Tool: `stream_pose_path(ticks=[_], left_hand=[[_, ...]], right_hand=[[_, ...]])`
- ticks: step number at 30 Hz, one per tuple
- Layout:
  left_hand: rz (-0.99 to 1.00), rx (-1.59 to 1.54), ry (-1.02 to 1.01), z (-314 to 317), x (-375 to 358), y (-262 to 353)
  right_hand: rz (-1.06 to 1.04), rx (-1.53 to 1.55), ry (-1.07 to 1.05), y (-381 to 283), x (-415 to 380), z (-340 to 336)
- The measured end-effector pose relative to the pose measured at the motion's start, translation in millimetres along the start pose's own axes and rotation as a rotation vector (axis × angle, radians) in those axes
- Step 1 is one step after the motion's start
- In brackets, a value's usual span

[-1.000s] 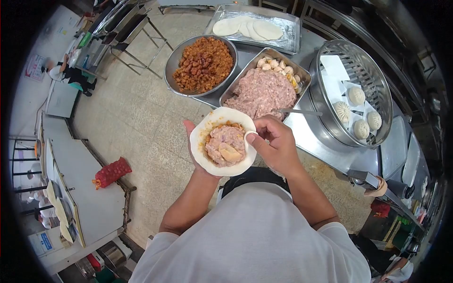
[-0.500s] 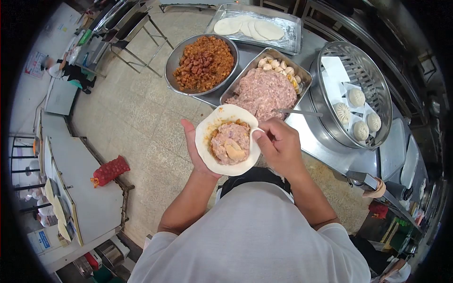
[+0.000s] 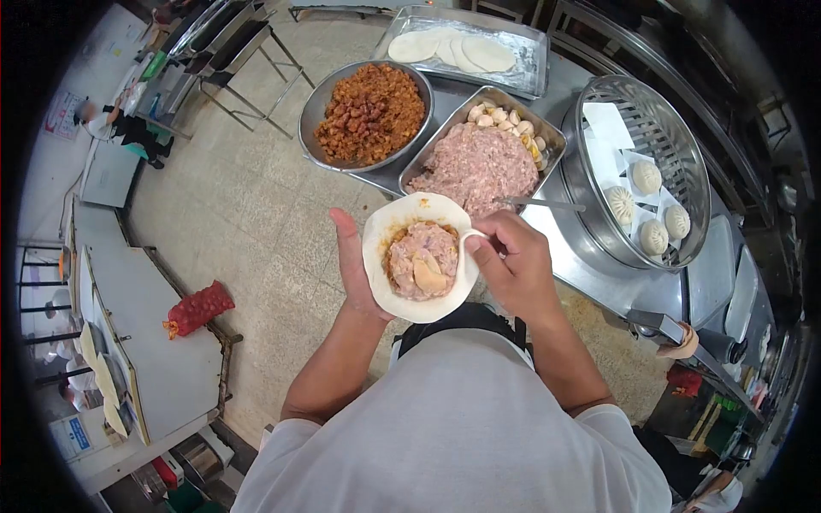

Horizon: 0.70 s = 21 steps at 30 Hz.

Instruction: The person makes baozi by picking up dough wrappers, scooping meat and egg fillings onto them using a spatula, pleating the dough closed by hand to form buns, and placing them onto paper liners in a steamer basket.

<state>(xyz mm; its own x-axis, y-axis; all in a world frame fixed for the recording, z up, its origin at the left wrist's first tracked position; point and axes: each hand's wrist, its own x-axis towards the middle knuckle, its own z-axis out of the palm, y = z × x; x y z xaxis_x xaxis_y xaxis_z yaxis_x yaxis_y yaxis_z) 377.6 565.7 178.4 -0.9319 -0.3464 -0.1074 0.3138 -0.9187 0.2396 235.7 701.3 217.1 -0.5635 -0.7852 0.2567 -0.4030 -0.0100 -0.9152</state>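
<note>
A round dough wrapper (image 3: 387, 295) lies across my left hand (image 3: 352, 261), whose thumb sticks out on the left while the wrapper hides most of the other fingers. Pink minced meat (image 3: 419, 242) with a pale yellowish piece on top sits in its middle, ringed by orange-brown filling. My right hand (image 3: 516, 263) pinches the wrapper's right edge between thumb and fingers, pulling up a small fold. Just beyond it, a metal tray (image 3: 409, 177) holds more minced meat and pale, yellow-tinged pieces, with a metal utensil (image 3: 556, 204) stuck in the meat.
A bowl (image 3: 310, 137) of orange-brown filling stands at the table's left. Flat dough rounds (image 3: 487, 55) lie on a floured tray (image 3: 532, 73) behind. To the right, a steamer (image 3: 590, 231) contains several pleated buns (image 3: 647, 177) on paper. A red net sack (image 3: 201, 309) lies further left.
Both hands have shifted slightly right with the wrapper. My right fingers keep pinching its edge, and the fold there stands out a little more.
</note>
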Motion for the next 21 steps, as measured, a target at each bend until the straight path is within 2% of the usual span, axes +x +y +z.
stream_pose_path(ticks=[2, 5, 8, 14, 17, 21], left_hand=[[-0.017, -0.002, -0.032, -1.5, 0.6, 1.5], [-0.068, 0.028, 0.053, -2.6, 1.0, 3.8], [-0.099, 0.066, 0.123, 1.9, 1.2, 4.5], [-0.083, 0.057, 0.093, 2.8, -1.5, 4.4], [-0.107, 0.086, 0.024, -0.9, 0.2, 6.2], [-0.18, 0.029, -0.018, -0.2, 1.4, 9.2]], right_hand=[[0.031, 0.066, 0.004, 0.1, 3.3, -0.4], [-0.026, 0.063, -0.054, 15.2, 2.8, 1.7], [-0.088, -0.1, -0.033, 20.8, -1.5, 1.3], [-0.097, -0.094, -0.023, 10.4, 0.1, -3.8], [0.05, 0.083, 0.012, 5.0, 4.4, -1.5], [-0.04, -0.058, -0.017, 19.1, 1.5, -0.5]])
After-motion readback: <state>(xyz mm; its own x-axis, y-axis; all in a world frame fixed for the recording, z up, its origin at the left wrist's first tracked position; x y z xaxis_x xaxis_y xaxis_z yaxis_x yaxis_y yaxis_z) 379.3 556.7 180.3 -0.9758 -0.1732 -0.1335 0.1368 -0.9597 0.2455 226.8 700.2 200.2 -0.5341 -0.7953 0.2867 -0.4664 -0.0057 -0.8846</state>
